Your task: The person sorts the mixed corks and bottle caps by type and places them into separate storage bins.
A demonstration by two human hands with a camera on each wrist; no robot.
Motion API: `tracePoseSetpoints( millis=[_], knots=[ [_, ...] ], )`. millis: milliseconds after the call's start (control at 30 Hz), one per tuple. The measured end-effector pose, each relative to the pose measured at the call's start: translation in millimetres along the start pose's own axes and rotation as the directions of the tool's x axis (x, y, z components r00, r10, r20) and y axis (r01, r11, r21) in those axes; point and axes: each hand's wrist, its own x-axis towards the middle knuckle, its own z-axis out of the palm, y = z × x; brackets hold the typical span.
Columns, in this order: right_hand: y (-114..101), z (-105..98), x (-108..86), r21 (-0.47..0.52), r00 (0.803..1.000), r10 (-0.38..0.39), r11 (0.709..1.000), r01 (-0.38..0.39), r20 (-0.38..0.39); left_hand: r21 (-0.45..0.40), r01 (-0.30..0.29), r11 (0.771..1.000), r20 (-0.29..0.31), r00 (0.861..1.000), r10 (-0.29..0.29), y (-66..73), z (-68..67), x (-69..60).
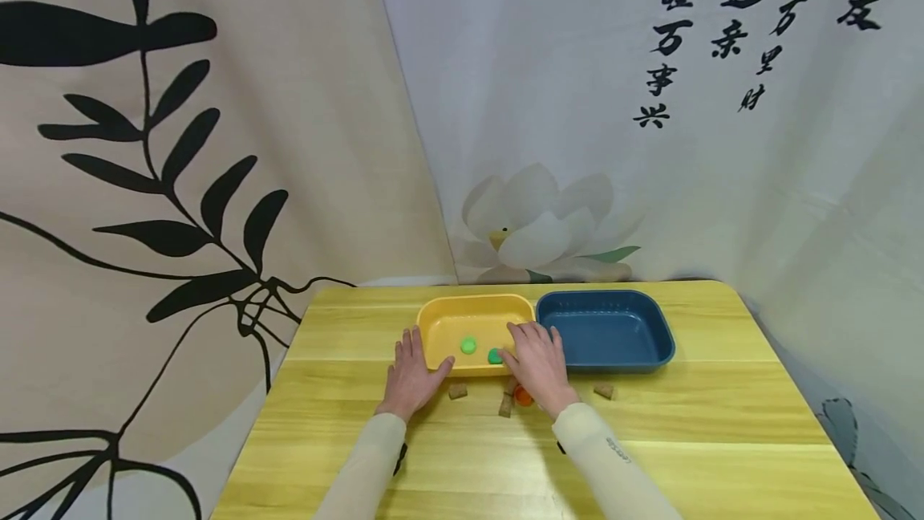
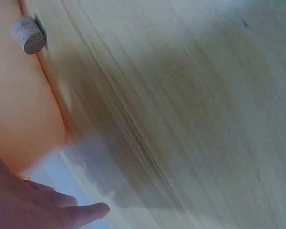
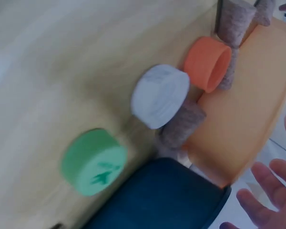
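Fingers extended, the left hand (image 1: 413, 375) (image 2: 43, 205) is at the left front corner of the yellow tray (image 1: 426, 343) (image 2: 24, 100) (image 3: 238, 109); whether it touches the rim is unclear. The right hand (image 1: 537, 363) (image 3: 271, 200) has its fingers spread over the tray's right side, beside the dark green cap (image 1: 495, 356). A light green cap (image 1: 468, 345) lies further left inside. Neither hand visibly holds anything. In front of the tray are an orange cap (image 1: 523, 396) (image 3: 207, 64) and several corks (image 1: 458, 391) (image 2: 28, 36) (image 3: 183, 124).
A blue tray (image 1: 605, 292) (image 3: 167, 195) stands against the yellow tray's right side. One cork (image 1: 603, 391) lies in front of it. The right wrist view also shows a white cap (image 3: 160, 96) and a green cap (image 3: 93, 162) on the table. Hanging cloth is behind the table.
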Motion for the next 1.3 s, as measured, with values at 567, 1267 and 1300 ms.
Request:
tracePoseSetpoints(
  millis=[567,1267,1300],
  knots=[
    [20,-22,-69.6,0.064,0.987,-0.059,0.996,0.070,-0.149,0.021,-0.008,1.000,-0.012,1.000,0.008,1.8,2.9,-2.0],
    [34,-18,-107.8,-0.046,0.993,-0.038,0.998,0.044,0.115,0.005,-0.017,1.000,-0.002,1.000,0.017,-0.3,1.2,0.7],
    [34,-17,-107.8,-0.053,0.991,-0.032,0.998,0.039,0.127,0.006,-0.017,1.000,-0.001,1.000,0.017,-0.1,1.0,0.7]
  ],
)
